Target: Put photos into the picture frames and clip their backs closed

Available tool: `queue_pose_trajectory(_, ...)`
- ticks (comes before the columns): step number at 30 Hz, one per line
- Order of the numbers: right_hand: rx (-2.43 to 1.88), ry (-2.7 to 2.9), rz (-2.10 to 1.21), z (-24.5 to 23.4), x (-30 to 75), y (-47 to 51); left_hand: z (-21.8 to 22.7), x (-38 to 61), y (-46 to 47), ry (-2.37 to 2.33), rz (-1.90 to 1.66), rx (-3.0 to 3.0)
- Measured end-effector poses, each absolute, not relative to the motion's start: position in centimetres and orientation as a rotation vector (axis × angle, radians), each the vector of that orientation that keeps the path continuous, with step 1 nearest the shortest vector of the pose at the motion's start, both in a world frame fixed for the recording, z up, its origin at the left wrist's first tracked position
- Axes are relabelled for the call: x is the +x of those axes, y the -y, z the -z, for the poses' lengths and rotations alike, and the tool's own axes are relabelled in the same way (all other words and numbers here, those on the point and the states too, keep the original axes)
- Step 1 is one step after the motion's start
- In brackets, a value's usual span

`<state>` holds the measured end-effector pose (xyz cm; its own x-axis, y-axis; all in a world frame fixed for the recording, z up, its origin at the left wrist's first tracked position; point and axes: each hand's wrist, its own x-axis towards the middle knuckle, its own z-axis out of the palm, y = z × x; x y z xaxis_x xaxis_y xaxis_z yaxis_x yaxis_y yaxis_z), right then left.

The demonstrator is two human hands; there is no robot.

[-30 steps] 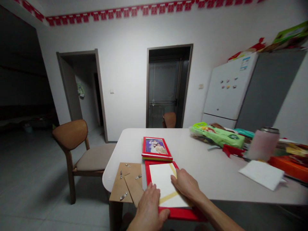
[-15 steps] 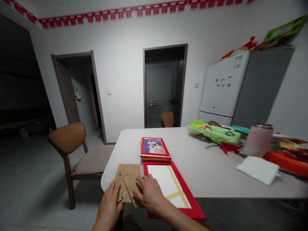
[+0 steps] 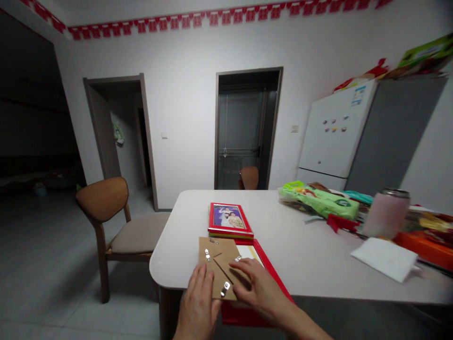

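A brown picture frame backing board (image 3: 208, 264) with metal clips and a slit lies over part of the red picture frame (image 3: 274, 271). My left hand (image 3: 198, 297) grips the board's lower left edge, fingers on top and thumb at the near side. On the board's right side, my right hand (image 3: 258, 285) holds it with curled fingers near a clip. The white sheet (image 3: 248, 252) in the frame shows at the board's right, its yellow strip partly covered. Beyond them, a smaller red-framed photo (image 3: 228, 218) rests on a yellow-green edged stack.
On the right are a green packet (image 3: 322, 200), a pink jar (image 3: 387, 215), white tissue (image 3: 385, 257) and an orange box (image 3: 424, 248). A wooden chair (image 3: 102, 200) stands left of the white table (image 3: 180, 226). The red frame overhangs the table's near edge.
Both hands have moved right with the backing board, from beside the red frame to over it. The board now covers much of the white sheet. The view has shifted slightly.
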<state>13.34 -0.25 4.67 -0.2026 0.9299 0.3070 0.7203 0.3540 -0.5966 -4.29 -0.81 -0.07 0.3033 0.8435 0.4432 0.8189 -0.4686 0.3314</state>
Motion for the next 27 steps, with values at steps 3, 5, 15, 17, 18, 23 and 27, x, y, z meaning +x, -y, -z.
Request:
queue_pose_trajectory(3, -1.536, 2.003, -0.398, -4.2, 16.6, 0.4, -0.8, -1.5, 1.0, -1.483, -0.767, 2.448)
queue_pose_trajectory(5, -1.618, 2.014, -0.372, -3.6, 18.0, 0.3, -1.3, -0.1, 1.0, -1.444, -0.654, 2.402)
queue_pose_trajectory(15, -1.704, 2.052, -0.238, -1.6, 18.4, 0.2, -2.6, 0.2, 0.7, -1.364, -0.548, 2.34)
queue_pose_trajectory(17, -1.735, 2.024, -0.252, -1.9, 18.5, 0.3, -2.3, -0.1, 0.6, -1.365, -0.6, 2.298)
queue_pose_trajectory(18, -1.746, 2.011, -0.26, -2.2, 18.5, 0.3, -2.1, -0.3, 0.5, -1.375, -0.626, 2.269)
queue_pose_trajectory(23, -1.758, 1.955, -0.263, -3.2, 18.9, 0.4, -1.9, -0.5, 0.6, -1.399, -0.621, 2.207)
queue_pose_trajectory(27, -1.752, 1.949, -0.227, -3.9, 19.8, 0.5, -2.7, -0.3, 0.6, -1.319, -0.526, 2.3)
